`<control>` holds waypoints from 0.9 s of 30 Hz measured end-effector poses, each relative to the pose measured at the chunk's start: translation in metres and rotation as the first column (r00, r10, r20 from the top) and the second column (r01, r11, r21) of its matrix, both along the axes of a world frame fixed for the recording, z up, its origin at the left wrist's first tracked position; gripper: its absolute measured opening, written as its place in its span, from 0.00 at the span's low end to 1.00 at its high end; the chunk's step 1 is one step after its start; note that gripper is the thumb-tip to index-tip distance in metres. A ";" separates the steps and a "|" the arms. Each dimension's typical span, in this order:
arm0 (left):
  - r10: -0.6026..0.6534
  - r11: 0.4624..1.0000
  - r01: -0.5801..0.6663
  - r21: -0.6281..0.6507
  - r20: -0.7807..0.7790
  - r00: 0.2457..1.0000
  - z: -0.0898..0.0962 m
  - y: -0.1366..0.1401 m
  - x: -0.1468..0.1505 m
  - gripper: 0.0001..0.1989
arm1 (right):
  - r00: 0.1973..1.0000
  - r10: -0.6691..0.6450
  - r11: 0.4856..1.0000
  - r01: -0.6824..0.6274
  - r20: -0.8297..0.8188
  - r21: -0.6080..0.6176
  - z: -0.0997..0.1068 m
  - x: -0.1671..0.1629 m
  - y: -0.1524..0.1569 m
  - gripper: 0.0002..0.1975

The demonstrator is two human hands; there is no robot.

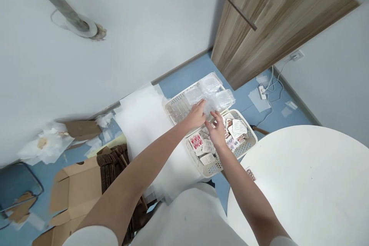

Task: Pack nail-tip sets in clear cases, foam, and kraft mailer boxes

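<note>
Clear packets [210, 83] lie beyond my left hand [196, 115], cards [238, 127] beside my right hand [217, 132] (from here, I can't tell either's grip).

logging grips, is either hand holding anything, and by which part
It cannot be told: the left hand is by the clear packs and the right hand over the cards, but no grip shows clearly.

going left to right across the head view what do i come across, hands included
Open cardboard box → white sheet → left hand → right hand → power strip → wall socket
</note>
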State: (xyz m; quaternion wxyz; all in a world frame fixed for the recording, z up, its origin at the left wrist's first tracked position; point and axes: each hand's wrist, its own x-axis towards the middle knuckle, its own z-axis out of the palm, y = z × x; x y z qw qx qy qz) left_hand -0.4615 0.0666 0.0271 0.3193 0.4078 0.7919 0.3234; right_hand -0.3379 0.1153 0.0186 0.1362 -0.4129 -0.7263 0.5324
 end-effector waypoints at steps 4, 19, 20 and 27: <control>0.010 1.000 -0.010 0.007 0.040 0.999 -0.007 0.005 -0.001 0.32 | 0.999 0.036 0.996 -0.039 0.033 0.086 -0.006 -0.002 0.003 0.24; 0.064 0.998 -0.063 -0.013 0.036 0.997 -0.013 0.016 -0.005 0.29 | 0.987 0.110 0.973 -0.131 0.120 0.190 -0.007 -0.003 0.001 0.29; 0.066 0.998 -0.066 -0.017 0.036 0.997 -0.013 0.017 -0.005 0.29 | 0.986 0.110 0.973 -0.132 0.121 0.191 -0.007 -0.004 0.000 0.29; 0.088 0.994 -0.086 -0.061 0.029 0.996 -0.004 0.022 -0.004 0.28 | 0.990 0.095 0.973 -0.115 0.108 0.200 -0.009 -0.005 -0.001 0.29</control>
